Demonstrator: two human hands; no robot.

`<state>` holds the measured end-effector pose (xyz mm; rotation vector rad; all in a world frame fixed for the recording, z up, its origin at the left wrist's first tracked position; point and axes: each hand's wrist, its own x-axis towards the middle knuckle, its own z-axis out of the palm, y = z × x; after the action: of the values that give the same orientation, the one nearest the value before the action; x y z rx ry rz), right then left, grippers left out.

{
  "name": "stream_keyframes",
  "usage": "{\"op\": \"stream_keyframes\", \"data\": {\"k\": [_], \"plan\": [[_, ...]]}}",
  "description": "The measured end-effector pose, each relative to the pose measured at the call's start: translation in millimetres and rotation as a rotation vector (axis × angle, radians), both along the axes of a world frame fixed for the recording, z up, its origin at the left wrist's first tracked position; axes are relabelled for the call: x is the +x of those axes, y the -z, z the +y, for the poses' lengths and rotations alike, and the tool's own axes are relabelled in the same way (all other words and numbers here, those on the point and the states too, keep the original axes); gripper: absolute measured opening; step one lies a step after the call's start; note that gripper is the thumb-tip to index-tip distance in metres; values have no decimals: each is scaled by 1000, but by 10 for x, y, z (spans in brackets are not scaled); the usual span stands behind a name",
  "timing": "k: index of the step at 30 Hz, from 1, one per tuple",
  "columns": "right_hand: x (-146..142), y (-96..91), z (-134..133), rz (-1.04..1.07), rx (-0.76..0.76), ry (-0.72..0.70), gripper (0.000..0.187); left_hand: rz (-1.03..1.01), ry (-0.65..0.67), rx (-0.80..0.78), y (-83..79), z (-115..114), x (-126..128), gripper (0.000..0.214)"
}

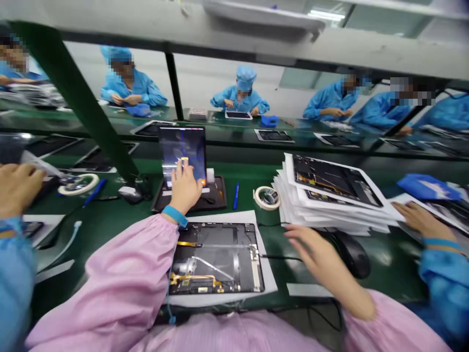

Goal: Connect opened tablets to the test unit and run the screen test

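Observation:
My left hand (184,188) reaches forward with its fingers spread, the fingertips at the lit screen of an upright tablet (183,142). That tablet leans in a dark tray (219,188). Below my left wrist lies an opened tablet housing (216,259), its flex cables and circuit parts exposed, on a sheet of white paper (269,271). My right hand (317,252) hovers at the right of this housing with fingers stretched out, holding nothing. A thin black cable (282,257) runs from the housing's right edge towards it. A black computer mouse (350,254) sits just beyond that hand.
A stack of paper sheets (293,195) with opened housings stands at the right. A tape roll (267,198) and blue pen (236,195) lie mid-table. Co-workers' hands (425,220) (18,188) are close on both sides. A green post (80,102) slants at left.

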<state>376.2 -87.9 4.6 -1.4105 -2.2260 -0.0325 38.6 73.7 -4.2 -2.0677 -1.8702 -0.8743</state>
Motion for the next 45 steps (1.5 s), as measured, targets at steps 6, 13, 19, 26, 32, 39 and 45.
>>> {"op": "stream_keyframes", "data": {"k": [6,13,19,26,32,39,45], "plan": [[-432,448,369,-73,-189,-39,39,27,444,-369,22,-654,545,17],[-408,382,481,-68,-313,14,34,222,582,-426,366,-675,672,18],[-459,170,79,255,-474,-81,13,279,642,-392,372,-654,698,19],[-436,233,-98,372,-927,-33,18,264,645,-412,416,-632,733,24],[-465,308,-102,528,-684,173,30,59,619,-478,349,-556,643,35],[-584,400,-29,632,-733,127,16,-29,557,-610,419,-541,646,35],[-599,439,-9,543,-709,142,13,-29,543,-618,429,-528,646,36]]}}
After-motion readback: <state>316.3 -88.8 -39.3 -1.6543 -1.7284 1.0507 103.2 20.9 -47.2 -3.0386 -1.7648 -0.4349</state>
